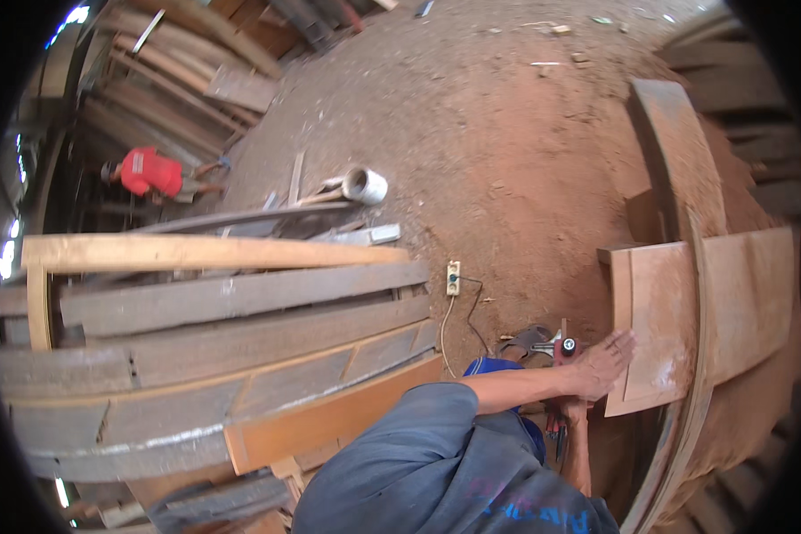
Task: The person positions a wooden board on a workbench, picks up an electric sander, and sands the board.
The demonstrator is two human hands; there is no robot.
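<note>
The person wore a loose, dark blue-grey cloth shirt [392, 458], creased along the back and marked with bright blue and faint purple lettering [534, 513]. Its left sleeve [443, 405] ended above a bare forearm [516, 389]; the left hand [602, 365] and right hand [573, 409] were ungloved. Vivid blue legwear [533, 438] and a dark brownish sandal [534, 336] showed below.

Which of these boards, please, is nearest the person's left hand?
The pale panel, whose edge the left hand overlaps in view; the planks lying at left are clearly farther away.
</note>
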